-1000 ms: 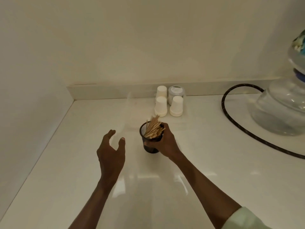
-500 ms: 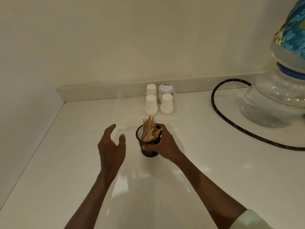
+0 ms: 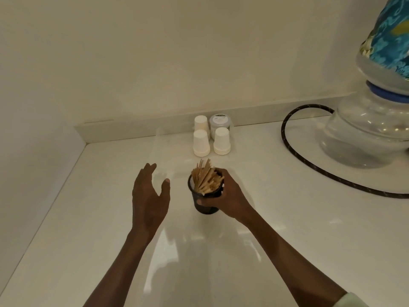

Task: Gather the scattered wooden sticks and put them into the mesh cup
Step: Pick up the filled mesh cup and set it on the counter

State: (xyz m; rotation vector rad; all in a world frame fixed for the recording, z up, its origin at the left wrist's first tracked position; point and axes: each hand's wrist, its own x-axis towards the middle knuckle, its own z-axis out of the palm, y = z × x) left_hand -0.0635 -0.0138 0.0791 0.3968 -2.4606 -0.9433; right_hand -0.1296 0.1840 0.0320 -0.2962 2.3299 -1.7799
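Observation:
A black mesh cup [image 3: 204, 206] stands on the white counter [image 3: 88, 218], near its middle. A bundle of wooden sticks [image 3: 204, 178] stands in the cup, leaning and poking above the rim. My right hand [image 3: 225, 196] wraps around the cup's right side and grips it. My left hand [image 3: 149, 196] hovers a short way left of the cup, fingers apart, palm turned toward the cup, holding nothing. No loose sticks show on the counter.
Three upturned white paper cups [image 3: 201, 142] and a lidded jar [image 3: 220, 122] stand behind the mesh cup by the back wall. A large water bottle on a clear base [image 3: 367, 134] is at right, with a black hose [image 3: 309, 165] curving across the counter. Walls close in left and back.
The view has shifted so more of the water bottle shows at right. The sticks stand a little more upright in the cup. Both hands stay in much the same pose.

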